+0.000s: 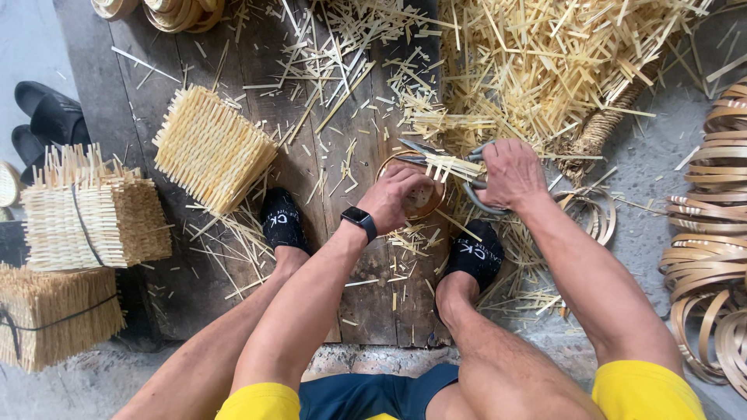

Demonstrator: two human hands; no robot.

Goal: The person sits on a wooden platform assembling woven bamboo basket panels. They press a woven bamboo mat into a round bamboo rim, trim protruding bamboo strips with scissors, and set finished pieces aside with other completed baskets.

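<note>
Small round woven bamboo basket with a hoop rim [420,194] sits on the dark wooden board [194,257] between my feet. My left hand [401,194] clamps it steady; my right hand [510,173] is closed around grey metal shears [447,167], blades across protruding pale strips [451,165] for trimming.

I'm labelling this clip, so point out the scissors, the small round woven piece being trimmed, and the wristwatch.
scissors [476,194]: head view, on the grey handle loop below the right hand.
round woven piece [424,196]: head view, on its inner base beside the left hand.
wristwatch [356,217]: head view, on its black face.
</note>
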